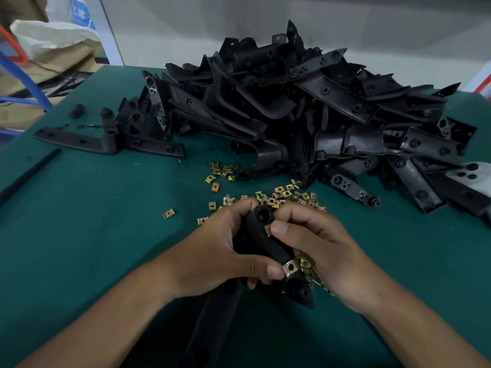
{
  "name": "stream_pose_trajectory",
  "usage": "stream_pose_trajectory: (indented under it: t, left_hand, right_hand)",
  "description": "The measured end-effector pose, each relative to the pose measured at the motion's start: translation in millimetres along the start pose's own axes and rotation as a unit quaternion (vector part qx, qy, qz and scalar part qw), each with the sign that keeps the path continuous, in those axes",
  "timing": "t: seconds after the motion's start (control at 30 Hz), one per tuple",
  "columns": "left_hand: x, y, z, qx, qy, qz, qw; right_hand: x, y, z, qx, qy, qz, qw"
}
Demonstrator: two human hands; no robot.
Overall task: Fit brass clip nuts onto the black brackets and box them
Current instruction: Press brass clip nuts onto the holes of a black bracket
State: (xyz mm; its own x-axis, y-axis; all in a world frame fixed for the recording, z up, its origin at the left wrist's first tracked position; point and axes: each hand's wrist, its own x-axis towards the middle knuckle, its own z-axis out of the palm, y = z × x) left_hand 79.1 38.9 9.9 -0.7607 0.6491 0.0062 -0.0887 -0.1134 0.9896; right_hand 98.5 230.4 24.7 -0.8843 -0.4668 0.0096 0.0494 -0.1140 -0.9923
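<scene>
Head view is showing the left hand [225,251] gripping a black bracket [261,235] near the tabletop's front edge, while the right hand [316,243] is pinching a brass clip nut [267,231] onto it. Next, I think, it needs pushing fully on.

We see both hands meeting over a green table [93,235]. The left hand [220,251] grips a black bracket [263,243], with its fingers curled around the body of the part. The right hand [313,243] pinches the same bracket near its upper end, the thumb pressed on its side. One clip nut [291,267] already sits on the bracket edge, just beside the left thumb. Loose brass clip nuts [281,196] lie scattered beyond the hands. Behind them rises a big pile of black brackets [305,107]. A paper sack [53,46] stands at the far left.
</scene>
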Motion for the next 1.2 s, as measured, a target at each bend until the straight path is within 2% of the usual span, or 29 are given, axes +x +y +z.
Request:
stream_pose_trajectory:
  t: [0.17,0.3,0.47,0.67,0.73,0.93,1.1,1.2]
  left_hand:
    - [-3.7,2.1,-0.9,-0.045,0.002,-0.014,0.999]
    - [-3.5,-1.1,-0.4,-0.044,-0.005,-0.024,0.999]
    - [-4.0,-0.4,0.2,-0.046,-0.014,-0.034,0.998]
    - [-6.8,9.6,-7.0,-0.110,-0.129,-0.041,0.985]
    - [-7.0,8.7,-6.3,-0.103,-0.127,-0.029,0.986]
    - [-7.9,7.9,-6.0,-0.053,-0.109,-0.033,0.992]
    - [-6.9,6.9,-5.9,-0.100,-0.136,-0.024,0.985]
    - [-7.5,7.1,-10.9,-0.155,-0.169,-0.023,0.973]
  right_hand:
    - [2.2,5.6,-6.7,-0.094,0.009,-0.026,0.995]
    - [2.7,3.8,-12.9,-0.166,-0.035,-0.037,0.985]
    - [2.7,1.5,-16.9,-0.194,-0.084,-0.040,0.977]
    - [-0.8,-4.2,-12.9,-0.094,-0.107,-0.028,0.989]
    - [-1.6,-3.9,-11.4,-0.064,-0.087,-0.016,0.994]
    - [-1.1,-3.5,-7.5,-0.117,-0.053,-0.012,0.992]
    - [0.3,-5.2,-10.2,-0.123,-0.074,-0.028,0.989]
    - [-1.6,-7.4,-17.1,-0.071,-0.069,-0.038,0.994]
